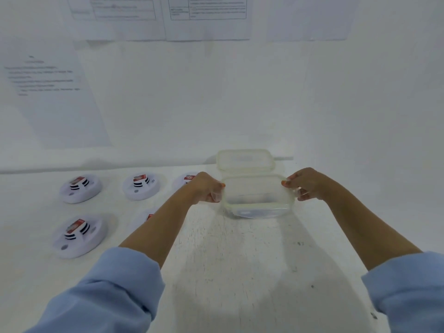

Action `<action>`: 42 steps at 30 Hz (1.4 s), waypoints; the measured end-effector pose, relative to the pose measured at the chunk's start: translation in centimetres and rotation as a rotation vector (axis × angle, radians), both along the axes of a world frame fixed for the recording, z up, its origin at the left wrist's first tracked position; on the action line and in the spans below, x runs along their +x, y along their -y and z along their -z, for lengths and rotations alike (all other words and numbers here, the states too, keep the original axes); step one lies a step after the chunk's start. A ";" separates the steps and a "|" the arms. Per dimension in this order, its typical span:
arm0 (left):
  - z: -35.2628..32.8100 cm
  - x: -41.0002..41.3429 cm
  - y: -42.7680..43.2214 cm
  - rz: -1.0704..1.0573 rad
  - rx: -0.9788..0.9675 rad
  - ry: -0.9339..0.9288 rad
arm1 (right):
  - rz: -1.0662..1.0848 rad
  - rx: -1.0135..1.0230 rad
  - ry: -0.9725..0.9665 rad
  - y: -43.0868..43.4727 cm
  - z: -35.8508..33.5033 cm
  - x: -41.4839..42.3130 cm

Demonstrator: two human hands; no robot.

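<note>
Container: a clear plastic container [258, 198] is seen toward the far side of the table [228, 260], a little right of the middle. Whether it rests on the table or is just lifted cannot be told.
Long axis: the container is laid left to right across the view, so one short end is presented to each hand.
Left hand: the left hand [206, 187] is closed round the left short end, with the thumb laid on the rim and the fingers curled under the edge.
Right hand: the right hand [304, 185] is closed round the right short end in the same way, thumb on top.
Nearer hand: neither is favoured. Both are touching the container, which is held squarely between them.
Lid: a matching lid [245, 159] is seen just behind the container, toward the wall, with its long axis parallel. Whether the two touch cannot be told.
Discs: round white discs [80, 188] with red and black labels are set out in two rows well to the left. Two are partly hidden by the left forearm.
Coming move: the discs lie on the left hand's side, so that hand is judged the one to be freed for them. The lid would have to be reached over the far rim.
</note>
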State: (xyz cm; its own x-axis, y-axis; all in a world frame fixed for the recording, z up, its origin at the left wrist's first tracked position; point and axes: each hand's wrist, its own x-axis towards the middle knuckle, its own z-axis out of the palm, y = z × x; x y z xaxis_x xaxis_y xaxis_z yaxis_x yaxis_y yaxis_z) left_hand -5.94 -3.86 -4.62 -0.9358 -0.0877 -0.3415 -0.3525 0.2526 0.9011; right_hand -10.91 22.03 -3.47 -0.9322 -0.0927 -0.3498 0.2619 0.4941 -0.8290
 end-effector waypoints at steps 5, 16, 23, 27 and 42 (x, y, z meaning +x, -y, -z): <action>-0.2 0.0 -0.1 -0.024 0.024 0.026 | -0.054 -0.033 0.144 -0.4 -0.1 -0.7; -0.2 -0.1 -2.3 -0.124 -0.626 -0.122 | 0.009 0.224 -0.133 1.8 0.4 0.0; -0.2 0.7 -2.5 -0.159 -0.290 -0.062 | -0.044 0.292 -0.168 2.8 0.4 0.8; -0.5 1.5 -2.8 -0.172 -0.147 -0.060 | -0.010 0.207 -0.145 2.4 0.9 0.6; -0.2 2.4 -5.5 0.445 -0.626 -0.350 | -0.471 0.458 -0.513 5.0 0.5 0.6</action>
State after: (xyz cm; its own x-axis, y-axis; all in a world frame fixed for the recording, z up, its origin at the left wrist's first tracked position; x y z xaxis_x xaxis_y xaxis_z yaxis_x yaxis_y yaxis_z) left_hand -3.53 1.66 -4.39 -0.9707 0.2376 -0.0360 0.1718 0.7911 0.5871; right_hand -10.28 16.98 -3.99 -0.8854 -0.4647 0.0098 -0.4120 0.7748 -0.4796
